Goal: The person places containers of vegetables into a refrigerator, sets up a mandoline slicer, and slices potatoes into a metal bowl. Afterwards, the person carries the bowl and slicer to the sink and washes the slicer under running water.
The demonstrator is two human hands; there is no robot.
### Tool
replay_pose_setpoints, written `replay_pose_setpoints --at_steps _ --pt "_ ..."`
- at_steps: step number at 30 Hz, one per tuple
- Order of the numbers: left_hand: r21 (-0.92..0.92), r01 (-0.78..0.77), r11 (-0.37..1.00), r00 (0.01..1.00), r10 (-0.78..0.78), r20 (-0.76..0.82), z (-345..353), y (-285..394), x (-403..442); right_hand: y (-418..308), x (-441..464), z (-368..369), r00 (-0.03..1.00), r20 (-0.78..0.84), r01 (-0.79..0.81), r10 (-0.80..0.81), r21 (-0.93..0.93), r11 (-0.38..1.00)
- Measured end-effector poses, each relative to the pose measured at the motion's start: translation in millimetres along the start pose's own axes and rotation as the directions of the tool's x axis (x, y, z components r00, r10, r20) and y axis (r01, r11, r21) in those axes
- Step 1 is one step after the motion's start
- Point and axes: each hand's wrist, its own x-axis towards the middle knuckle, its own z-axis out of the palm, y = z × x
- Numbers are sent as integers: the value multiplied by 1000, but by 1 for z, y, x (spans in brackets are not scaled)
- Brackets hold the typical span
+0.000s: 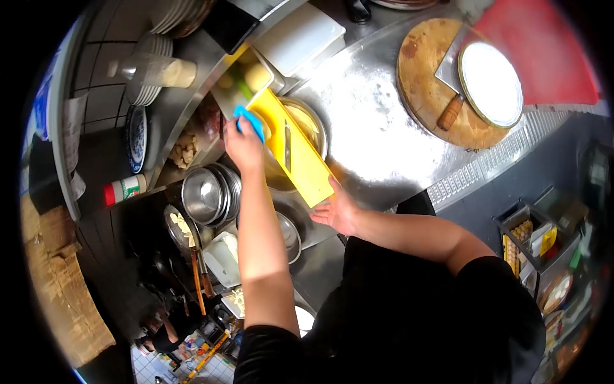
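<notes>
A yellow mandoline slicer lies slanted over a round metal bowl on the steel counter. My left hand is closed on a blue cloth at the slicer's upper left side, beside a pale piece of food on the slicer. At the slicer's lower end is my right hand, its fingers apart and its thumb against the yellow edge. Whether the fingers under the slicer bear its weight cannot be seen.
A round wooden board at the back right carries a cleaver and a white-topped round container. Stacked metal bowls, a pan and a white tray are at the left. Another person is at the lower left.
</notes>
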Motion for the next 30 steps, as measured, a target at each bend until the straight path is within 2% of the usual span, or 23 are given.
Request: replay_pose_setpoints --at_steps 1,2,3,4,6,7,8,10,12,14,16,17,21,25,28,30 --pt "-229 197 953 980 -183 84 -22 8 -10 -1 -12 2 996 -59 -69 64 -88 994" --pt "-492 228 841 974 -202 106 -43 20 -25 -1 -25 2 984 -126 -144 123 -176 974" --pt "-590 302 749 951 -277 137 -59 22 -41 -1 -38 -2 988 -93 -143 120 -300 943" --pt "-680 365 636 923 -345 173 -74 24 -57 -5 -50 1 1000 2 2 -2 -426 905" --pt "-811 422 405 879 -402 257 -96 34 -91 -15 -72 14 953 236 299 -191 -610 734" --pt "-838 453 304 858 -404 317 -105 37 -109 -21 -75 29 845 346 529 -408 -654 541" --pt "-848 462 259 848 -408 337 -114 43 -124 -27 -77 44 744 444 636 -499 -698 328" --pt "-864 482 143 812 -444 379 -126 59 -148 -34 -83 70 754 508 606 -417 -783 142" --pt "-899 423 116 857 -375 355 -127 48 -175 -24 -80 84 756 563 618 -335 -782 81" --pt "-902 406 147 874 -351 336 -136 56 -187 -19 -74 89 764 582 608 -277 -794 11" --pt "-881 473 17 825 -358 436 -146 53 -197 -16 -61 83 778 575 577 -251 -813 -74" --pt "-863 502 -47 801 -351 485 -149 50 -201 -12 -57 81 791 563 565 -238 -822 -66" --pt "-865 404 -297 703 -505 501 -146 47 -214 -3 -37 78 828 532 527 -175 -846 -79" --pt "-908 336 -249 629 -659 413 -139 41 -224 9 -14 80 854 501 484 -139 -864 -136" --pt "-904 298 -307 621 -657 428 -149 33 -226 16 -13 91 877 474 460 -76 -875 -150" --pt "-914 285 -288 605 -686 404 -153 33 -228 22 -15 95 869 493 478 -53 -861 -177"
